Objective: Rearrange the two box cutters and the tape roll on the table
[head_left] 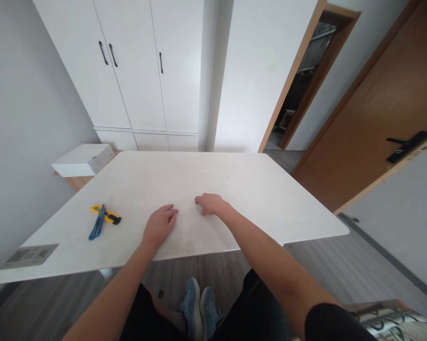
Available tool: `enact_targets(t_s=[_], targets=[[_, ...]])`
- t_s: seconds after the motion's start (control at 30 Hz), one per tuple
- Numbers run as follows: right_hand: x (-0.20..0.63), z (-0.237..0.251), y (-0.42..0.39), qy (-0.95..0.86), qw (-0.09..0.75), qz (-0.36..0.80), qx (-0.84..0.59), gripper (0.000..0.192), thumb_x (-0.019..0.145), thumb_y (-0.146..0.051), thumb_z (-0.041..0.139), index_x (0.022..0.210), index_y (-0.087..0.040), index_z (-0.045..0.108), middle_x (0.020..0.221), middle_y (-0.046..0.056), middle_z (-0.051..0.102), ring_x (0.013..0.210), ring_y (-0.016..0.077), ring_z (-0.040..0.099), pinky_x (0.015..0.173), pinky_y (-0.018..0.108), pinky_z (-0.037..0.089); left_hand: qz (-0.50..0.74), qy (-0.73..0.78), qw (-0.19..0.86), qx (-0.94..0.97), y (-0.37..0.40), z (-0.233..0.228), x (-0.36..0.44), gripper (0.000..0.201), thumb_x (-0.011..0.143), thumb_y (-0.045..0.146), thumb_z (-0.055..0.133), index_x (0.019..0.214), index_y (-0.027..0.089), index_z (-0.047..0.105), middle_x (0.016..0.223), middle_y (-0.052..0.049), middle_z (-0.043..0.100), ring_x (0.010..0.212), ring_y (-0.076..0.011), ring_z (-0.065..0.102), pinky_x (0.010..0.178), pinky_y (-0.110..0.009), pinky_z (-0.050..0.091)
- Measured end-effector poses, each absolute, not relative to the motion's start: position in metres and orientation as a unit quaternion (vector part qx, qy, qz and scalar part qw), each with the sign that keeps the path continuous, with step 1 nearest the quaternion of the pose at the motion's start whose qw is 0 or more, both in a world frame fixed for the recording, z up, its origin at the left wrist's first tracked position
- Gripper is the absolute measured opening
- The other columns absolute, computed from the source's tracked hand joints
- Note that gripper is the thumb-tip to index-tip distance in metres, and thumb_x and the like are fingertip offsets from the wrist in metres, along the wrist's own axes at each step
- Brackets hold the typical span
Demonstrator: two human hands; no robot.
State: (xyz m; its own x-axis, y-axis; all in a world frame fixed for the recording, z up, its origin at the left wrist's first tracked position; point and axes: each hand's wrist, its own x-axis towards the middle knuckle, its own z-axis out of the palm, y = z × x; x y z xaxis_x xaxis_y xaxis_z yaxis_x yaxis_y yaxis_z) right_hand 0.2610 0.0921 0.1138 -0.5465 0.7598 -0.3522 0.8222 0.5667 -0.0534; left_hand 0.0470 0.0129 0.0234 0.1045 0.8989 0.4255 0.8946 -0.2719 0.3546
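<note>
My left hand (159,225) lies flat on the white table (270,199), fingers slightly spread, holding nothing. A little to its right my right hand (209,204) rests on the tabletop with its fingers curled over a small pale object (199,207) that is mostly hidden under them. Far to the left of both hands lie a yellow utility knife (108,215) and a blue one (98,222), crossed over each other.
A grey printed sheet (31,255) lies at the table's near left corner. A white box (82,159) sits on a low wooden surface beyond the left edge. White cabinets (138,66) stand behind; an open doorway (305,80) and wooden door (387,109) are at right.
</note>
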Motion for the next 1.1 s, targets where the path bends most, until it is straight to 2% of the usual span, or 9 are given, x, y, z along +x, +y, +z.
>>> enact_targets(t_s=[0.2,0.43,0.57,0.97,1.1], targets=[[0.281,0.108,0.097,0.871,0.143,-0.082,0.463,0.050,0.077,-0.030,0.069,0.125,-0.030,0.057,0.124,0.010,0.062,0.106,0.0278,0.064,0.074,0.033,0.052,0.284,0.597,0.000,0.751,0.014,0.020,0.045,0.037,0.092,0.034,0.042,0.099,0.023,0.077,0.120,-0.008,0.071,0.113,-0.0244,0.065,0.104,-0.041,0.050],[0.412,0.126,0.127,0.755,0.155,-0.064,0.634,0.054,0.075,-0.025,0.070,0.128,-0.027,0.058,0.126,0.010,0.063,0.102,0.0271,0.064,0.072,0.032,0.048,0.283,0.594,-0.008,0.753,0.016,0.018,0.045,0.039,0.092,0.033,0.041,0.098,0.021,0.077,0.118,-0.010,0.072,0.112,-0.0248,0.066,0.104,-0.040,0.049],[0.458,0.127,0.132,0.718,0.150,-0.079,0.675,0.053,0.075,-0.023,0.069,0.127,-0.026,0.059,0.123,0.009,0.065,0.098,0.0253,0.064,0.071,0.031,0.046,0.282,0.598,-0.008,0.750,0.016,0.019,0.045,0.040,0.092,0.034,0.040,0.098,0.021,0.077,0.118,-0.010,0.072,0.111,-0.0257,0.066,0.103,-0.042,0.050],[0.457,0.119,0.132,0.714,0.147,-0.117,0.675,0.051,0.074,-0.023,0.068,0.124,-0.026,0.060,0.118,0.008,0.066,0.091,0.0229,0.065,0.069,0.030,0.047,0.281,0.599,-0.008,0.750,0.016,0.017,0.045,0.036,0.092,0.032,0.042,0.100,0.023,0.077,0.119,-0.008,0.071,0.113,-0.0238,0.065,0.105,-0.039,0.049],[0.461,0.121,0.130,0.710,0.153,-0.120,0.677,0.060,0.074,-0.027,0.071,0.132,-0.023,0.054,0.124,0.012,0.063,0.101,0.0265,0.063,0.074,0.033,0.048,0.291,0.595,0.004,0.749,0.016,0.017,0.045,0.035,0.092,0.030,0.043,0.100,0.022,0.077,0.119,-0.009,0.071,0.113,-0.0240,0.065,0.105,-0.041,0.048]])
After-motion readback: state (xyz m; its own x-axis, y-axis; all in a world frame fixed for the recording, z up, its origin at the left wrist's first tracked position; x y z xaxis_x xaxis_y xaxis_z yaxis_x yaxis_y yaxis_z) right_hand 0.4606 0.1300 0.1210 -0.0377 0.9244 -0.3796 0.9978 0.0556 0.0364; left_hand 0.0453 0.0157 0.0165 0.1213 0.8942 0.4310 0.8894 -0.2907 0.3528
